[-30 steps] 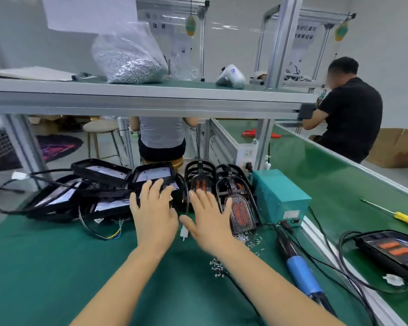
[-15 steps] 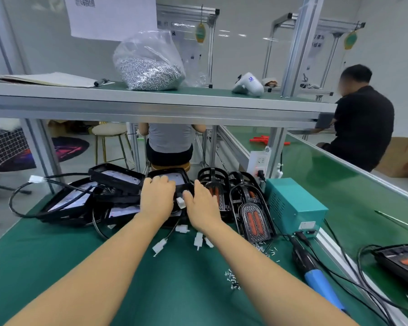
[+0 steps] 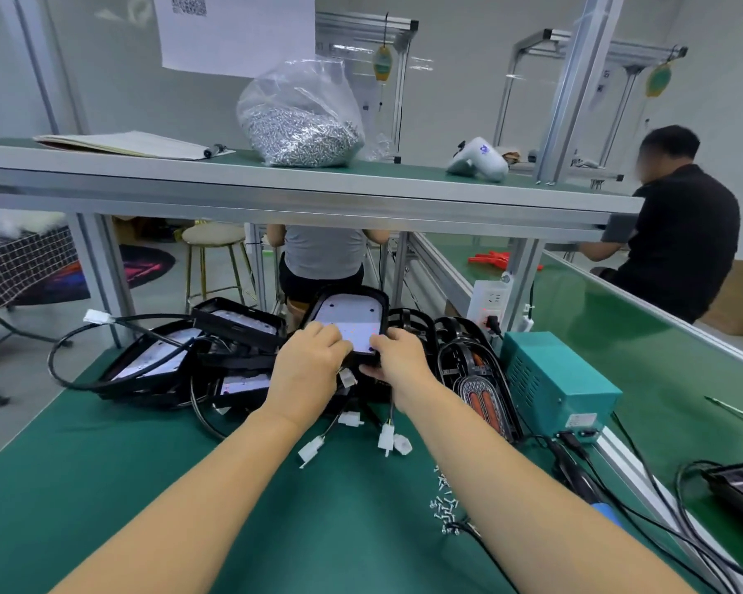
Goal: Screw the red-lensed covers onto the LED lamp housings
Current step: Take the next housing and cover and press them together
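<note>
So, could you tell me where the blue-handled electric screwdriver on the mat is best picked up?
Judging from this view, grip the electric screwdriver round its barrel with the right hand, coming from above. It lies flat on the green mat to the right of the loose screws, with cables close beside it.

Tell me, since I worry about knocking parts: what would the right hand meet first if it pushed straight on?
Probably the LED lamp housing that the right hand already grips; past it stand black cage covers, though depth is unclear.
</note>
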Demonstrator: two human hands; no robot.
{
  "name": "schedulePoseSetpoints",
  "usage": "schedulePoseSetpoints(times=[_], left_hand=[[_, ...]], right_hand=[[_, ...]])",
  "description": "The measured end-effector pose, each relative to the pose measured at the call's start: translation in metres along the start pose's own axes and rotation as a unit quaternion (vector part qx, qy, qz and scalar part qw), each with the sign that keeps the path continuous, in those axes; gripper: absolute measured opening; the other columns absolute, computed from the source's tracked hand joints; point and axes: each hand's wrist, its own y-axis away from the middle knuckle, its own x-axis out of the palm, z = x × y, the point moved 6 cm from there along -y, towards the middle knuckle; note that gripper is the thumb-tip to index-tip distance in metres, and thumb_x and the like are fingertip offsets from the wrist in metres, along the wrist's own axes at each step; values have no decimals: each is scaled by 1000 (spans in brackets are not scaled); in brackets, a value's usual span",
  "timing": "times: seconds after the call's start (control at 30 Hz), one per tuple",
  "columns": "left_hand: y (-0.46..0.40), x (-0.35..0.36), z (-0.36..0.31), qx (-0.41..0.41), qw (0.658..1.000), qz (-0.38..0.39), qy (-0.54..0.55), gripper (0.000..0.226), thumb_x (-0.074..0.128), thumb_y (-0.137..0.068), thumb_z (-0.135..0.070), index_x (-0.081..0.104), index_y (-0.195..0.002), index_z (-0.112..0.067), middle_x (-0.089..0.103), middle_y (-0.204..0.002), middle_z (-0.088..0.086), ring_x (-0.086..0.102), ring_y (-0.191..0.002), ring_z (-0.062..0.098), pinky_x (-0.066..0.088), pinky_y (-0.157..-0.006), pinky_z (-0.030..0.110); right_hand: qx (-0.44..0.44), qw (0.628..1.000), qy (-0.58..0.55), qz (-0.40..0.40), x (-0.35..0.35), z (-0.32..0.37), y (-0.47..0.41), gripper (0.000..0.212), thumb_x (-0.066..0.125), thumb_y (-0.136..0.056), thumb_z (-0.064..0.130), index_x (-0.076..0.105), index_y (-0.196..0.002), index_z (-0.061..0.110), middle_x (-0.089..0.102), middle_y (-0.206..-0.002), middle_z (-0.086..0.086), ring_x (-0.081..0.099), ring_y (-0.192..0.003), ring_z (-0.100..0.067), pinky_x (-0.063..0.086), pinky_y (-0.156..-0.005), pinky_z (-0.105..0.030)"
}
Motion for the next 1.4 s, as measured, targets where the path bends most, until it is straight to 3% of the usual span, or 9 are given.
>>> schedulePoseSetpoints(times=[0.17, 0.27, 0.4, 0.63, 0.8, 0.9, 1.1, 1.2, 1.4], left_hand=[[26, -12, 14, -170, 956, -38, 235, 36, 79, -71, -20, 69, -104, -14, 56, -117, 0, 47, -113, 20, 38, -96, 34], [48, -16, 34, -380, 831, -78, 399, 54, 76, -79, -29, 50, -127, -26, 42, -127, -15, 36, -122, 5, 27, -98, 20], [71, 0, 35, -497, 605, 3, 622, 74, 78, -71, -41, 47, -135, -19, 57, -131, -5, 53, -121, 17, 42, -102, 39], [92, 0, 21, -440, 645, 56, 622, 30, 63, -86, -5, 63, -116, -14, 72, -109, 4, 67, -103, 28, 52, -91, 43], [109, -5, 14, -443, 657, 36, 609, 30, 57, -91, -39, 75, -97, -16, 73, -102, 1, 67, -93, 18, 48, -84, 31], [125, -2, 50, -599, 587, -58, 542, 27, 52, -94, -34, 68, -89, -13, 65, -97, 6, 56, -78, 16, 43, -71, 30], [110, 28, 51, -645, 370, 44, 667, 20, 47, -98, -17, 56, -91, 0, 67, -83, 15, 65, -70, 24, 51, -73, 33], [110, 28, 53, -640, 409, 47, 649, 16, 45, -98, -7, 54, -86, -4, 60, -57, 6, 58, -40, 14, 51, -45, 22], [116, 1, 58, -584, 645, 218, 441, 11, 54, -94, -12, 60, -87, -5, 70, -61, 4, 61, -45, 15, 46, -46, 22]], right_hand=[[-48, 998, -24, 27, -2, 1, 21, 27, 44, -92, -6, 66, -92, 11, 68, -93, -9, 61, -83, -21, 54, -84, -37], [-69, 996, -49, 38, -3, -3, 40, 32, 44, -93, -6, 65, -115, 5, 72, -110, -9, 67, -101, -26, 50, -100, -46], [-132, 988, -35, 68, -4, -11, 72, 39, 45, -94, -5, 63, -120, 18, 72, -115, 0, 66, -108, -17, 49, -102, -39], [-105, 989, -26, 99, -18, -53, 104, 42, 52, -93, -7, 56, -126, 20, 69, -120, 9, 63, -112, -6, 49, -96, -21], [38, 979, -170, 110, -23, -78, 105, 23, 50, -98, 6, 62, -118, 10, 74, -110, -4, 71, -99, -19, 58, -79, -31], [100, 960, -245, 96, -27, -80, 102, 19, 50, -98, 10, 64, -111, 11, 76, -100, -4, 74, -79, -14, 57, -58, -27], [153, 957, -224, 101, -24, -93, 107, 17, 57, -91, 12, 64, -106, 9, 76, -87, -8, 71, -63, -16, 55, -49, -26], [145, 959, -222, 98, -26, -93, 110, 14, 57, -91, 12, 65, -102, 9, 76, -85, -9, 70, -60, -16, 54, -48, -25], [133, 966, -121, 187, -31, -97, 122, 27, 56, -91, 12, 65, -116, 6, 74, -107, -11, 73, -87, -22, 56, -61, -29]])
